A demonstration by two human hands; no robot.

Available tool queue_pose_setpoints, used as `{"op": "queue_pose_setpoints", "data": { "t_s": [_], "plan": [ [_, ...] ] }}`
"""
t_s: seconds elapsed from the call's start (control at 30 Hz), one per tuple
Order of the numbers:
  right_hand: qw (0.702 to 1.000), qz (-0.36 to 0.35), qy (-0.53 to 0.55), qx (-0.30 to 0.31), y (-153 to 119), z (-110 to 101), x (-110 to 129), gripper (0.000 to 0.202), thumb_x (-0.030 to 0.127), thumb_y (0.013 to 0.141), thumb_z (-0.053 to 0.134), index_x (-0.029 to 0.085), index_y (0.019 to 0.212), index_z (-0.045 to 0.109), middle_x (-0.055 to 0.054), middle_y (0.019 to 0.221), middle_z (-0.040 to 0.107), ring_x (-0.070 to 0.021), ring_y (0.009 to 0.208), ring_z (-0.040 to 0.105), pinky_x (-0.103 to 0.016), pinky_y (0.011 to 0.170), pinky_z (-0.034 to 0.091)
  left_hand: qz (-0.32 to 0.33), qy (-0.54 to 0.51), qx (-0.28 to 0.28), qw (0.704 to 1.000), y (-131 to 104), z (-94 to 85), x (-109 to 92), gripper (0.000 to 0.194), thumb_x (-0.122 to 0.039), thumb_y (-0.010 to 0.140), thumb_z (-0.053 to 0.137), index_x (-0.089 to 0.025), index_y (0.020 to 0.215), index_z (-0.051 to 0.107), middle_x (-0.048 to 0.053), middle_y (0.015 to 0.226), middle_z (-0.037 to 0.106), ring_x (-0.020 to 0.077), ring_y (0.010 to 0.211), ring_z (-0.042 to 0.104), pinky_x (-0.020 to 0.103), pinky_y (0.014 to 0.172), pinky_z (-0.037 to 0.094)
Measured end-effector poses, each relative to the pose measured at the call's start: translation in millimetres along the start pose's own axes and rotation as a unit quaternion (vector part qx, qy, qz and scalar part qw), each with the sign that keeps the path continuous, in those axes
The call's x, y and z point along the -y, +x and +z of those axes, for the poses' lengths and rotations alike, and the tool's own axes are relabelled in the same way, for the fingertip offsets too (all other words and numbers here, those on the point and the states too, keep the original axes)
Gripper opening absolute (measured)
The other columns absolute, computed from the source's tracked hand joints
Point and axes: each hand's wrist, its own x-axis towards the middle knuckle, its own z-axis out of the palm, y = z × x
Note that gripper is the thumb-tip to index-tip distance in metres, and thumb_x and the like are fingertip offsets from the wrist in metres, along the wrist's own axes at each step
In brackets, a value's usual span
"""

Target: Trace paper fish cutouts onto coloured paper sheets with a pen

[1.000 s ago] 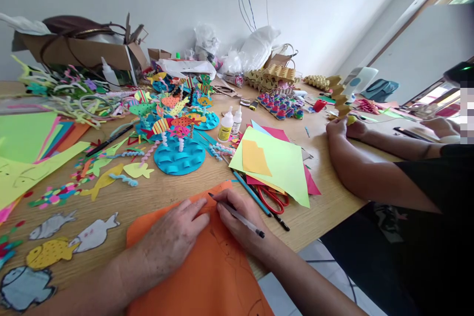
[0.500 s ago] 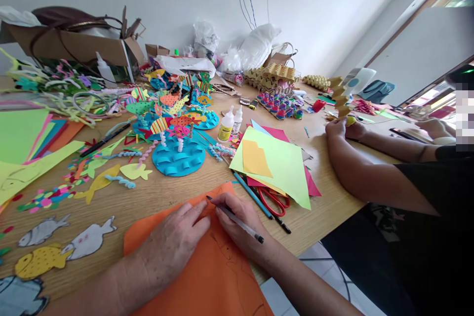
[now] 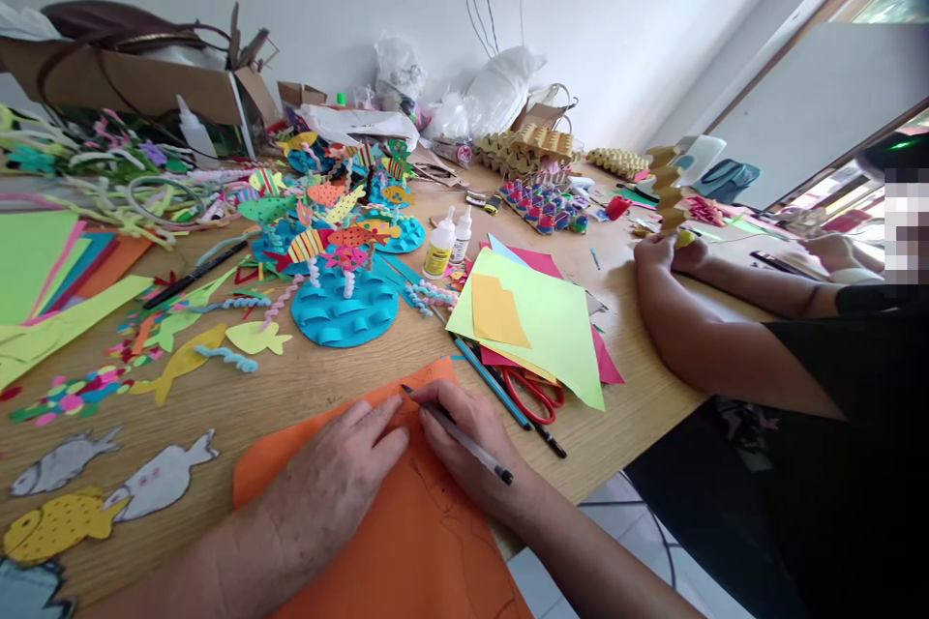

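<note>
An orange sheet (image 3: 392, 542) with thin pencil-like outlines lies at the table's near edge. My left hand (image 3: 341, 464) rests flat on it, fingers spread a little and pointing at the pen tip. In my right hand (image 3: 464, 440) is a dark-tipped pen (image 3: 475, 450), its point touching the sheet near the top edge. Just beyond my right hand are red-handled scissors (image 3: 533, 397), pencils (image 3: 494, 382) and a stack of light green paper (image 3: 558, 309). A blue paper disc (image 3: 344, 309) bearing small paper fish stands beyond my left hand.
Two glue bottles (image 3: 439, 247) stand mid-table. Cut-out fish (image 3: 164, 479) and paper scraps lie left. Egg cartons (image 3: 526, 150), plastic bags (image 3: 500, 92) and a cardboard box (image 3: 166, 92) line the wall. At right, another person's hands (image 3: 672, 251) hold a carton piece.
The view has shifted slightly, so the table items appear a little further left. Both my hands and the pen keep nearly the same place on the orange sheet.
</note>
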Motion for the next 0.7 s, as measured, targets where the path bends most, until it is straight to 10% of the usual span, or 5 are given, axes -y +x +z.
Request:
{"op": "queue_pose_setpoints", "data": {
  "t_s": [0.7],
  "plan": [
    [0.999, 0.019, -0.012, -0.044, -3.1, 0.3, -0.9, 0.017, 0.013, 0.081, 0.043, 0.019, 0.088, 0.057, -0.003, 0.074, 0.064, -0.0153, 0.065, 0.059, -0.025, 0.060, 0.042, 0.026, 0.004, -0.049, 0.998, -2.4, 2.1, 2.9, 0.040, 0.003, 0.075, 0.038, -0.013, 0.100, 0.063, 0.013, 0.119, 0.062, 0.0239, 0.100, 0.061, 0.038, 0.086, 0.054]
  ]
}}
